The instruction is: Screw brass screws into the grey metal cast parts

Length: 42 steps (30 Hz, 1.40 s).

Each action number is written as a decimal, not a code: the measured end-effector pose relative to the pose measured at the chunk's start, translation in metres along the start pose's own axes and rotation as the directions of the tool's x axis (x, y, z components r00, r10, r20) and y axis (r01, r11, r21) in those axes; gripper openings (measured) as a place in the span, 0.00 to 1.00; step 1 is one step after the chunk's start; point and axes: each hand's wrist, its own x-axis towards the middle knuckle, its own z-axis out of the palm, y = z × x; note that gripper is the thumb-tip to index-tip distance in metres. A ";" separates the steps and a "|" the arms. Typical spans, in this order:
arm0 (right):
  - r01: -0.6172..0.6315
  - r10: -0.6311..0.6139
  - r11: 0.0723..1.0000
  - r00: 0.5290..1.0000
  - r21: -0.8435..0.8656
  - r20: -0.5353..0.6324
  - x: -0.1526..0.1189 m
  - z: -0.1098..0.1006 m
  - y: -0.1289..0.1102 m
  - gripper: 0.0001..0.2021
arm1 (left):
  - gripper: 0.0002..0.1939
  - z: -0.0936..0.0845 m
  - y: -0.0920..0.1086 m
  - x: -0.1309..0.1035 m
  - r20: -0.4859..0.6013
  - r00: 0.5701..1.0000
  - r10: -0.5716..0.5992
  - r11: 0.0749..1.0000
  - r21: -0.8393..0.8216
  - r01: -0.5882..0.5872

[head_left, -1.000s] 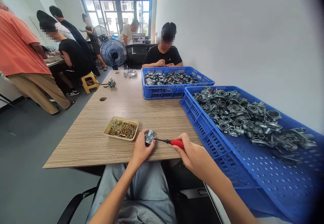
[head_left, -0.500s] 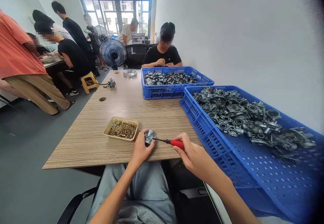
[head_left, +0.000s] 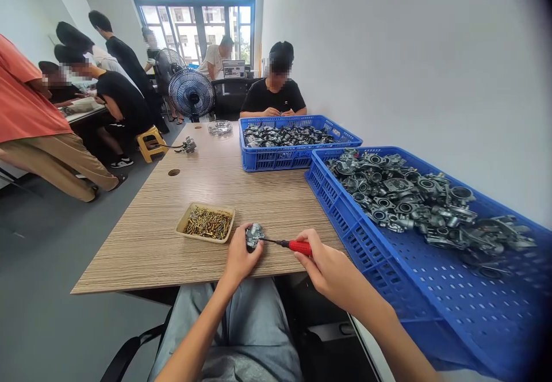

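Note:
Near the table's front edge, my left hand [head_left: 242,255] is closed around a small grey metal part [head_left: 255,233]. My right hand [head_left: 321,261] grips the red handle of a screwdriver [head_left: 301,248], whose dark shaft points left. The shaft's tip meets the right side of the metal part. Just left of my left hand sits a beige tray [head_left: 180,225] filled with small brass-coloured pieces [head_left: 207,222].
A large blue crate [head_left: 345,226] of metal castings stands at the right of the wooden table [head_left: 146,244]. Behind it is another blue crate [head_left: 276,157], with a seated person [head_left: 276,97] beyond. A carburetor-like part [head_left: 187,145] lies at the back left.
The view has shifted slightly, so the surroundings sit a little lower. My hands keep the same holds on the metal part and the screwdriver.

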 end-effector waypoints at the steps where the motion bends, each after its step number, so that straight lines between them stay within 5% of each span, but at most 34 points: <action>1: -0.023 0.022 0.999 1.000 -0.045 -0.017 0.001 0.002 0.000 0.05 | 0.24 0.000 0.000 0.000 0.000 1.000 0.001 1.000 -0.001 -0.001; 6: -0.118 0.104 0.971 0.992 -0.210 -0.076 0.005 0.009 0.003 0.12 | 0.24 0.001 -0.001 0.001 0.002 1.000 -0.001 1.000 -0.008 0.001; 14: 0.049 -0.050 0.996 0.999 0.075 0.002 -0.001 -0.003 -0.002 0.07 | 0.24 0.001 -0.001 0.000 -0.009 1.000 -0.007 1.000 -0.011 0.007; 21: -0.084 0.057 0.977 0.988 -0.195 -0.143 0.006 0.013 0.007 0.12 | 0.24 0.000 0.000 0.001 -0.005 1.000 -0.001 1.000 -0.018 0.001; 29: 0.046 -0.045 0.997 0.999 0.069 -0.024 0.000 0.000 0.001 0.08 | 0.24 -0.001 0.000 0.001 -0.003 1.000 -0.002 1.000 -0.023 0.002; 36: -0.084 0.060 0.980 0.989 -0.183 -0.133 0.005 0.015 0.005 0.13 | 0.24 0.000 0.000 0.000 -0.009 1.000 -0.011 1.000 -0.027 0.011; 42: 0.055 -0.051 0.995 0.998 0.087 -0.040 -0.001 0.001 0.000 0.10 | 0.24 0.000 0.001 0.000 -0.018 1.000 -0.001 1.000 -0.018 0.001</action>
